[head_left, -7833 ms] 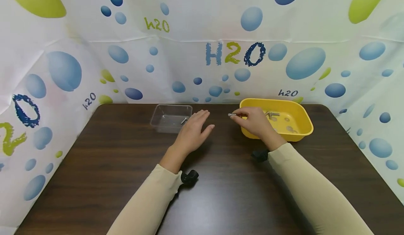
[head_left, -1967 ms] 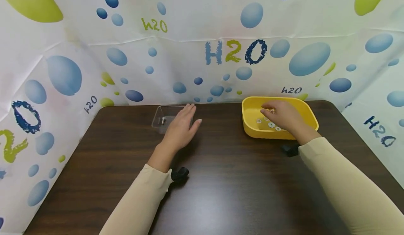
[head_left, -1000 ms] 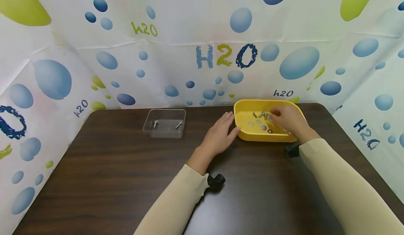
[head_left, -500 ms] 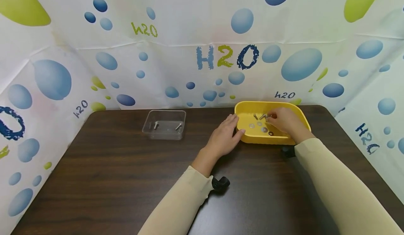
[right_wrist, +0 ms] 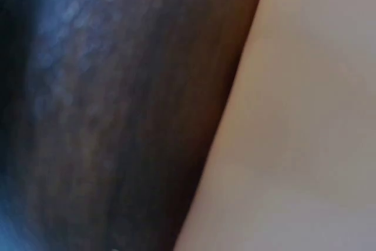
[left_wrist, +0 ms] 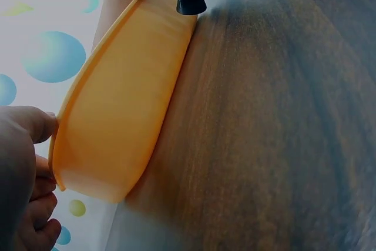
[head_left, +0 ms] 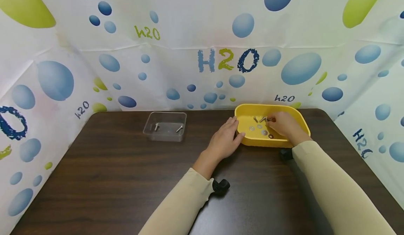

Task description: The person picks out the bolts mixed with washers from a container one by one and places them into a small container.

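A yellow plastic bin holds several metal bolts and flat washers, plus a dark ring. Inside it, my right hand has thumb and fingertips together at a bolt, pinching it close over the bin's floor. My left hand rests its extended fingers and thumb against the bin's left rim; the left wrist view shows thumb and fingers at the edge of the bin wall. In the right wrist view only a sleeve and blurred dark tabletop appear; that hand is hidden there.
A clear plastic box stands to the left with two bolts lying in it, one at its left and one at its right. Behind the dark wooden table hangs a white patterned curtain.
My left hand has moved from beside the clear box to the bin's left rim. My right hand, earlier holding a bolt left of the bin, is now inside it. The box has gained a bolt.
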### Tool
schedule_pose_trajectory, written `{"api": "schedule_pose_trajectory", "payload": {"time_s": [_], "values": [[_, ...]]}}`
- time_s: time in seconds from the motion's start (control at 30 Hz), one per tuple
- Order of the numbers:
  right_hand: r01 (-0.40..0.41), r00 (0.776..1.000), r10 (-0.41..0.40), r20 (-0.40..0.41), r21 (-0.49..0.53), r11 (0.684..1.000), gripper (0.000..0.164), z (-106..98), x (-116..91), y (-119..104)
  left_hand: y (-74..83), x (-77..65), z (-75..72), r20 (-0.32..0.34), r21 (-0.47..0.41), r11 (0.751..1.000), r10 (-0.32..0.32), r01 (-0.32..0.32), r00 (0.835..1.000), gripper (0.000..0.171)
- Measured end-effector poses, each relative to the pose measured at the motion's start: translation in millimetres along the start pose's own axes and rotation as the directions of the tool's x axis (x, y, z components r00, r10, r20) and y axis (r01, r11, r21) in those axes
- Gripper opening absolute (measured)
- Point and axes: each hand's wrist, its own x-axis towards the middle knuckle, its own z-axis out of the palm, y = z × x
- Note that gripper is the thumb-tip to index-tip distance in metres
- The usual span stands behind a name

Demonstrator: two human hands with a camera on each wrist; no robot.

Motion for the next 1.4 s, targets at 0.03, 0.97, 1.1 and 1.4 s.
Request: {"api": "schedule_pose_trajectory", "payload": {"time_s": [0.03,0.97,1.1,1.4], "values": [[0.001,1.0,-0.001,0.002,-0.006,1.0,0.038,0.7,0.3,0.6,0.0,-0.3,0.6,0.004,-0.001,1.0,-0.004,0.004,1.0,0.063],[-0.021,0.999,0.021,0.043,0.012,1.0,0.018,1.6,2.3,-1.5,-1.9,0.9,1.8,0.007,-0.037,0.999,-0.007,0.008,1.0,0.065],[-0.028,0.998,0.027,0.054,0.024,0.999,0.023,0.3,4.0,-1.1,-2.7,1.3,1.0,-0.005,-0.036,0.999,-0.004,0.004,1.0,0.065],[-0.008,0.998,0.008,0.062,-0.005,1.0,0.037,3.0,4.8,-1.9,-3.2,0.9,1.0,0.009,-0.05,0.999,-0.02,0.02,1.0,0.066]]}}
